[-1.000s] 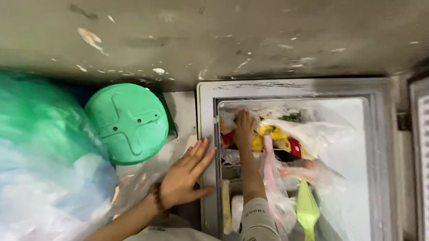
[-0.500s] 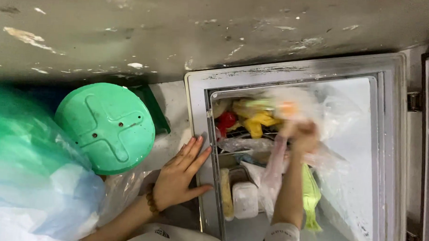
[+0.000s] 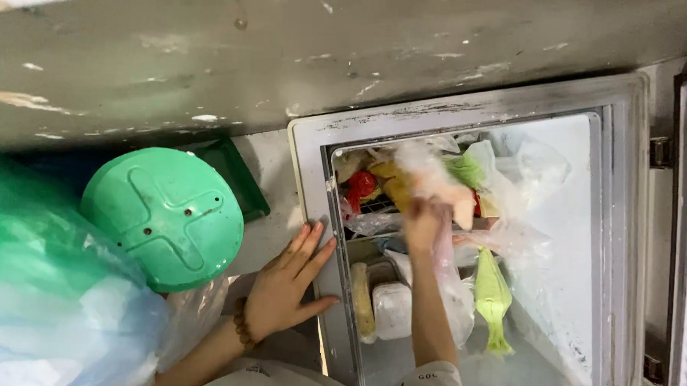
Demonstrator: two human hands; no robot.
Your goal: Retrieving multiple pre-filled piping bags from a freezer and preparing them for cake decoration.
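My right hand has its grip closed on a clear plastic bag above the freezer's packed food; I'd lift straight, left hand spread flat, bracing the rim.

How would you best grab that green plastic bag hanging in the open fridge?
Take the green bag near its upper end, where the plastic narrows under the wire shelf, probably coming from the open front. Its lower part hangs loose and would likely slip. The right hand is busy higher up with a pale bag.

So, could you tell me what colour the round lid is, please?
Green, seen in the head view: the round lid.
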